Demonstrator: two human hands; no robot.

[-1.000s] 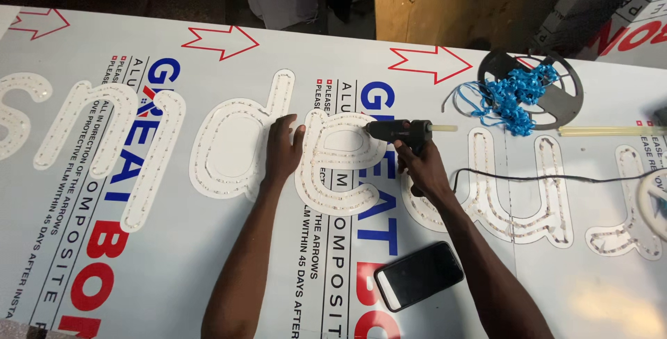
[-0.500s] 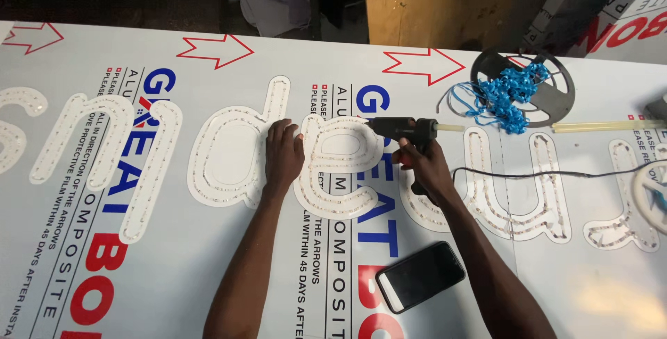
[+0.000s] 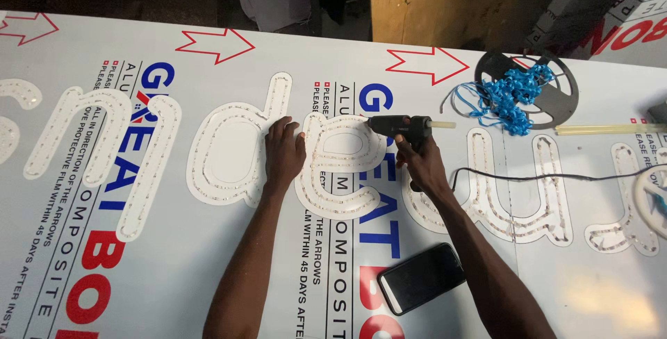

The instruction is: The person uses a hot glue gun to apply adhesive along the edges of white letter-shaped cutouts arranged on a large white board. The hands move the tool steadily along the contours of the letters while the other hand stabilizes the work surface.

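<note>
Nearest the viewer, a dark phone [image 3: 421,278] lying screen-up on the white printed panel [image 3: 208,269] that covers the worktop, just beside the right forearm. Further in, left hand [image 3: 283,155] pressed flat, fingers [image 3: 281,130] spread and holding nothing, resting between two white cut-out letters: a round letter [image 3: 233,151] on its left and the curled letter [image 3: 337,165] on its right, fingertips touching the edge of the latter. Both letters lined with strips of small lights. Right hand [image 3: 422,162] wrapped around the grip of a black glue gun [image 3: 399,126], fingers closed tight on it, nozzle pointing left and resting at the upper right edge of the curled letter; pale glue stick jutting from the back. Black cord [image 3: 556,176] trailing off to the right across more lit letters [image 3: 517,193]. Beyond, a dark round spool [image 3: 566,106] with tangled blue wire [image 3: 511,96] on it, spare glue sticks [image 3: 604,129] beside, red arrow outlines [image 3: 215,44] near the far edge.
</note>
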